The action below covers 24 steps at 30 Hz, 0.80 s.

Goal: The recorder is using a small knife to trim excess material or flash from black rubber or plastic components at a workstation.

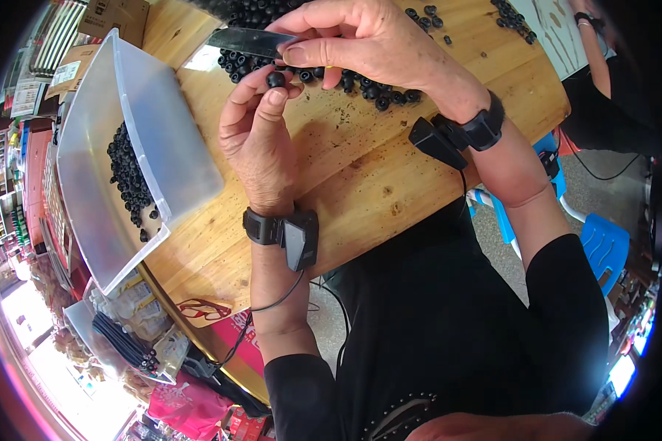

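Note:
Between the thumb and fingers of my left hand point(263, 140) is a small round black rubber-like part point(275, 79). My right hand point(379, 50) pinches a flat, shiny knife blade point(243, 42), its wide end pointing left just above the held part. Whether the blade has a handle is hidden by my fingers. Behind both hands, a pile of similar black parts point(375, 90), some with hollow centres, spreads over the wooden table point(353, 176). Dark crumbs lie scattered on the wood near my hands.
To the left stands a translucent plastic bin point(180, 136) with many small black parts point(129, 176) inside. Red-framed glasses point(204, 309) lie at the table's near left edge. Another person's arm point(596, 55) shows at far right, near a blue chair point(603, 246).

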Available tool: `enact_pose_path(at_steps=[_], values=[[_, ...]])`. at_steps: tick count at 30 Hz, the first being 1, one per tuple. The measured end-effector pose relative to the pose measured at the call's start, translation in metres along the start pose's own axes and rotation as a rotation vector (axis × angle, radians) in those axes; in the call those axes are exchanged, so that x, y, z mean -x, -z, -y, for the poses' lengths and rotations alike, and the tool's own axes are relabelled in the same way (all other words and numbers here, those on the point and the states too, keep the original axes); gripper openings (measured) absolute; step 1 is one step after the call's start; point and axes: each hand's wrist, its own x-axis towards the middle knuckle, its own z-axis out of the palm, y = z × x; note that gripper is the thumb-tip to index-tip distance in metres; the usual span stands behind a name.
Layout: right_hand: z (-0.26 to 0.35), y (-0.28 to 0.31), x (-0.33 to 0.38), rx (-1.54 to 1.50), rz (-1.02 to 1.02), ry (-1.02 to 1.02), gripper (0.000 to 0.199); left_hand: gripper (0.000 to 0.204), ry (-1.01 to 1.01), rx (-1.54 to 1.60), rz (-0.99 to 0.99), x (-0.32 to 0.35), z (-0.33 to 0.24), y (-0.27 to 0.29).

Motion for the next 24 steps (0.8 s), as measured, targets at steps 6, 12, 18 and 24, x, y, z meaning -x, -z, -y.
enact_pose_path(at_steps=[6, 12, 18, 24], values=[[-0.017, -0.004, -0.007, 0.199, 0.064, 0.4, 0.017, 0.024, 0.013, 0.052, 0.034, 0.0, 0.002, 0.002], [-0.009, -0.018, -0.002, 0.21, -0.007, 0.226, 0.013, 0.022, 0.004, 0.031, 0.073, 0.0, 0.004, 0.008], [-0.015, -0.018, -0.003, 0.39, -0.072, 0.227, 0.011, 0.023, 0.022, 0.022, 0.103, 0.001, 0.007, 0.012], [-0.009, -0.005, -0.005, 0.232, 0.031, 0.084, 0.013, 0.025, 0.032, 0.033, 0.096, 0.003, 0.008, 0.009]])
